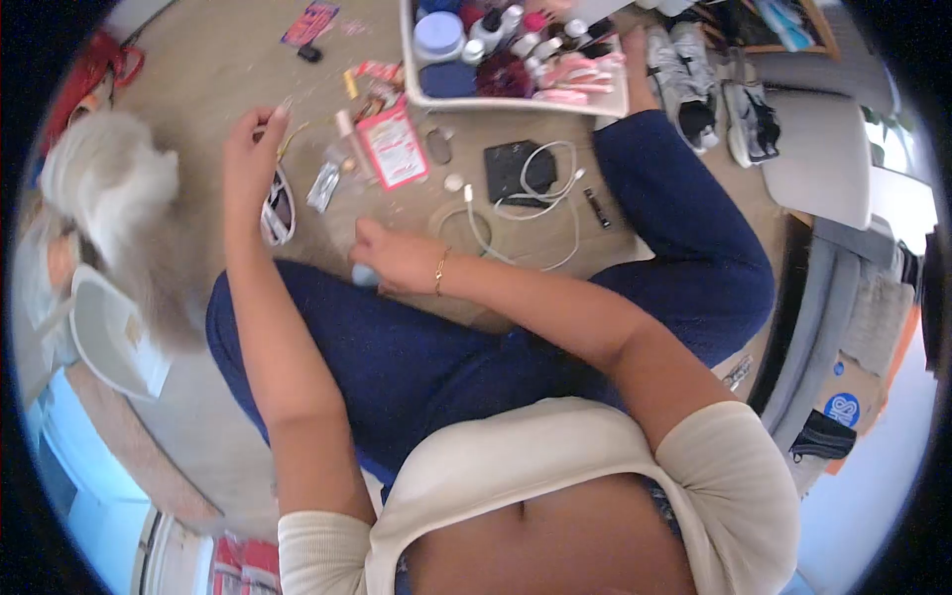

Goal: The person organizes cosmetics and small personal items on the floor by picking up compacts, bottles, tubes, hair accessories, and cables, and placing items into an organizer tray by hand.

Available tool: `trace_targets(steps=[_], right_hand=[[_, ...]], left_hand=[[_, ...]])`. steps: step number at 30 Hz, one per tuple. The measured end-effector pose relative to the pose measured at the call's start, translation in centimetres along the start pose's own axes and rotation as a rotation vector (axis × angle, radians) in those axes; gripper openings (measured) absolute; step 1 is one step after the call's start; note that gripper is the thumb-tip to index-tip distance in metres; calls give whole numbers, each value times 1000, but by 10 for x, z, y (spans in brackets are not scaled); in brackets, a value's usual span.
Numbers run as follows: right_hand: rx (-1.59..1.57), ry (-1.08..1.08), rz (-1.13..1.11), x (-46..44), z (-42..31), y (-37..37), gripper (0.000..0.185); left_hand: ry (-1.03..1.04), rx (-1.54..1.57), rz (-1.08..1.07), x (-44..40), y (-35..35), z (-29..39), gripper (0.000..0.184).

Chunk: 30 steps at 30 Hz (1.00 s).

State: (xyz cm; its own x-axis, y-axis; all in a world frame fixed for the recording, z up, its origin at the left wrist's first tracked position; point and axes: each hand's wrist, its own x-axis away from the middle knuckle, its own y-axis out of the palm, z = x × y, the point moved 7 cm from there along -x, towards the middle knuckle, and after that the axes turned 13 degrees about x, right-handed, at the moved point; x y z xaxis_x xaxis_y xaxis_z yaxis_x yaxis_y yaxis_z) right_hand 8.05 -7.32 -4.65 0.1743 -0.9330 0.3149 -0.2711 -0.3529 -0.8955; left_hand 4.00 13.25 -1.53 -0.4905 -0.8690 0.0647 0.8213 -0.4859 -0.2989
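Observation:
My left hand [256,144] is raised over the floor at the left, its fingertips pinched together on something too small to make out. Just below those fingers lies a white-rimmed object [280,213] that resembles a pair of glasses. Close to my knee, my right hand [402,258] has its fingers curled round a small light blue thing [364,275], mostly hidden by the hand. Between the two hands are a small silvery packet [323,185] and a pink-and-white packet [394,146].
A white tray [516,102] full of bottles and jars stands ahead. To its near side lie a black pouch [508,171] and a white cable [570,213]. A fluffy cat [109,183] is at the left, beside a white tub [94,317]. Sneakers [684,94] stand at the right.

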Motion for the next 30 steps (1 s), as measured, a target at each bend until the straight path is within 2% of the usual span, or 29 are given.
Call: trace_targets(steps=[2,4,6,7,8,9,10,12,13,14,17,19,20,22,23,24,25,26,27,29,30], right_hand=[[-330,-89,52,10,-1,-12,40],[-369,-26,140,19,17,-23,34],[-474,85,302,34,41,-36,26],[-475,81,305,42,47,-48,26],[-727,277,294,52,68,-56,29],[-977,475,276,60,84,-56,32],[-983,469,280,61,91,-53,32],[-813,608,680,78,118,-61,31],[-815,706,694,84,121,-61,34],[-821,705,704,85,122,-62,34],[-762,527,686,87,119,-81,36],[-1275,565,-37,91,105,-67,38],[-1282,561,-33,93,113,-63,38],[-1193,547,-234,97,123,-34,42],[-1164,538,-300,101,125,-22,44],[-1183,379,-92,99,122,-32,49],[-1191,218,114,100,119,-44,55],[-1201,215,116,101,119,-39,55],[-973,181,325,103,121,-58,57],[-742,145,534,108,119,-84,59],[-1151,285,380,106,122,-76,61]], left_hand=[[12,26,-80,-1,9,-10,29],[8,33,-157,7,19,1,30],[-191,73,-469,26,50,2,35],[-190,120,-621,33,70,-5,39],[-193,164,-772,42,86,-9,42],[-271,200,-816,54,99,3,41],[-349,237,-861,72,116,22,41],[-403,288,-804,98,136,47,39],[-401,278,-805,104,147,52,39],[-351,294,-715,103,154,53,37],[-306,351,-549,100,154,50,35],[-315,389,-472,98,150,47,36],[-241,349,-463,95,148,49,36],[-169,303,-455,92,144,56,36],[-120,149,-427,90,137,61,38],[-71,-6,-397,88,132,65,39],[-74,-14,-397,86,130,63,39],[-84,-41,-379,83,125,59,40],[-92,-67,-362,81,123,61,41],[-80,-37,-345,85,125,71,40],[-69,3,-327,86,129,78,39]])
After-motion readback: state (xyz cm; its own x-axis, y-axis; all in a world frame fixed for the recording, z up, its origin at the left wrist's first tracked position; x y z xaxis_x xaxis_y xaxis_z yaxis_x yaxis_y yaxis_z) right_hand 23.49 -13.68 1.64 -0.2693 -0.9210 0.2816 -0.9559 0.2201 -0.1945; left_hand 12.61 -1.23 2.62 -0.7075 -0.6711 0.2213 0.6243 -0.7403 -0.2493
